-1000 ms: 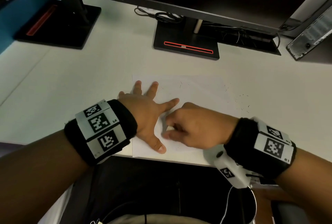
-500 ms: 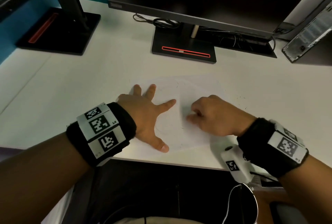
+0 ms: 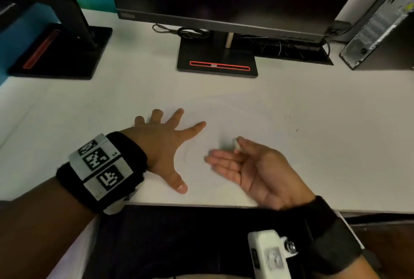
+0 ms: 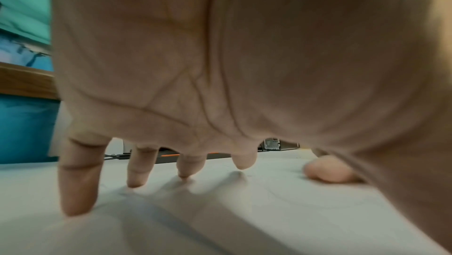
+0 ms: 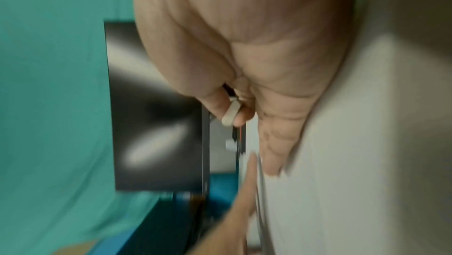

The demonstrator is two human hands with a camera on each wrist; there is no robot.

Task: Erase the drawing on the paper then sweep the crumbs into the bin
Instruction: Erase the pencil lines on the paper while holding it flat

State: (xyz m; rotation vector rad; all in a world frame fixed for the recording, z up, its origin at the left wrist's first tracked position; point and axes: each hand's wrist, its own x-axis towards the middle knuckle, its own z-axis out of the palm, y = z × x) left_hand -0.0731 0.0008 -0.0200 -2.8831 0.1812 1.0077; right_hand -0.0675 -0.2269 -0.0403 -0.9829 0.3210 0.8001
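A white sheet of paper [image 3: 237, 122] lies on the white desk, with only faint pencil traces left on it. My left hand [image 3: 165, 142] lies flat on the paper's left part, fingers spread; the left wrist view shows its fingertips [image 4: 75, 201] pressing down. My right hand [image 3: 244, 164] is turned on its side over the paper, palm facing left, its other fingers stretched out. Its thumb and forefinger pinch a small white eraser [image 3: 236, 145], which also shows in the right wrist view [image 5: 231, 112]. Dark eraser crumbs [image 3: 291, 126] lie scattered to the right of the paper.
A black monitor stands at the back with its base [image 3: 217, 63] and cables. A second monitor base [image 3: 60, 52] sits at the back left and a computer case [image 3: 380, 21] at the back right. The desk's front edge [image 3: 201, 203] runs just below my hands. No bin is in view.
My right hand has stopped rubbing, lifted and rolled from knuckles-up onto its side with fingers extended, still holding the eraser. The left hand has stayed flat on the paper.
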